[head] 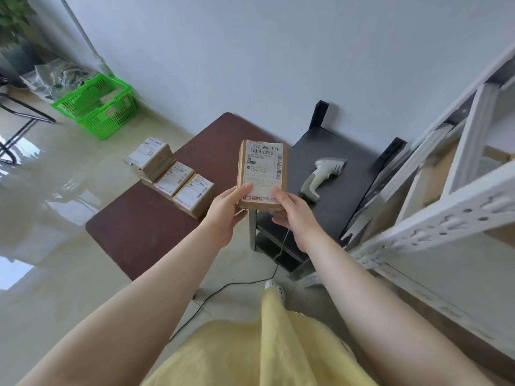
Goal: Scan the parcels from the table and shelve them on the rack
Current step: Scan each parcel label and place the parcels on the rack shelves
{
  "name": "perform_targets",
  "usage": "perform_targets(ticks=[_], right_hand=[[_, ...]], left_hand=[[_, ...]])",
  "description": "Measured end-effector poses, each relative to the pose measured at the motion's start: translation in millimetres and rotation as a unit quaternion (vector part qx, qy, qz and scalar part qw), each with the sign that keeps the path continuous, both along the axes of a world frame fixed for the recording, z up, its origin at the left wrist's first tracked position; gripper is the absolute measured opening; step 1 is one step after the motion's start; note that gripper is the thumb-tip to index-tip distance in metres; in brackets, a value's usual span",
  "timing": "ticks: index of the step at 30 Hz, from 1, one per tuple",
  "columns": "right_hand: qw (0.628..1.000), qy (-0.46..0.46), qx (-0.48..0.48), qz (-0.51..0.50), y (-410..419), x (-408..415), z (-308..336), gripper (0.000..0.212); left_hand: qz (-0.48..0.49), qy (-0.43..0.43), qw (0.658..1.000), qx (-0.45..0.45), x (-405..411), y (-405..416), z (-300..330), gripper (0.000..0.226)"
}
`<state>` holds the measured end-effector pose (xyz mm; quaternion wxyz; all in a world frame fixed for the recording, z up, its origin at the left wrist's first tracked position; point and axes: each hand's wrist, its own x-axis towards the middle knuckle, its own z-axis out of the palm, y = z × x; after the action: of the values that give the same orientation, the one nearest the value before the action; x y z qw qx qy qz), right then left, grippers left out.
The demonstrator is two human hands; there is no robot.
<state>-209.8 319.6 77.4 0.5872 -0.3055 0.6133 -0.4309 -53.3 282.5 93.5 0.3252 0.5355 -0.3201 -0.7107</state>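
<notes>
Between the left hand (227,210) and the right hand (292,211), a small cardboard parcel (262,174) is held label-up above the near edge of the brown surface (139,227), gripped at its near end with a thumb laid on top from each side. It is judged light and stiff, best held by its edges with the barcode left uncovered. Beyond the right hand the scanner (324,174) lies untouched; left of the left hand, more parcels (172,174) are stacked.
</notes>
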Motion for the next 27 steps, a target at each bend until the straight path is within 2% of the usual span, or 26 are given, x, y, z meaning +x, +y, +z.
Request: perform_targets(ticks=[6,9,13,16,22,27], right_hand=[[0.998,0.013,0.044,-0.046,112.5,28.5,-15.9,0.033],[0.995,0.006,0.064,-0.078,158.4,29.1,-19.7,0.029],[0.99,0.008,0.076,-0.116,208.3,15.5,-19.4,0.033],[0.987,0.001,0.071,-0.146,241.1,3.3,-18.0,0.039],[0.978,-0.014,0.07,-0.194,305.4,-37.4,-15.9,0.026],[0.966,-0.029,0.064,-0.249,368.7,-96.3,-15.3,0.037]], left_hand=[[-0.083,0.003,0.995,0.049,34.3,89.7,-22.3,0.017],[-0.11,-0.017,0.991,0.077,31.9,123.1,-23.6,0.015],[-0.183,-0.04,0.979,0.086,17.6,154.1,-20.5,0.023],[-0.226,-0.052,0.969,0.083,-1.0,175.3,-16.8,0.02],[-0.288,-0.077,0.952,0.066,-52.3,221.2,-14.5,0.017],[-0.337,-0.086,0.936,0.05,-126.1,267.5,-17.0,0.031]])
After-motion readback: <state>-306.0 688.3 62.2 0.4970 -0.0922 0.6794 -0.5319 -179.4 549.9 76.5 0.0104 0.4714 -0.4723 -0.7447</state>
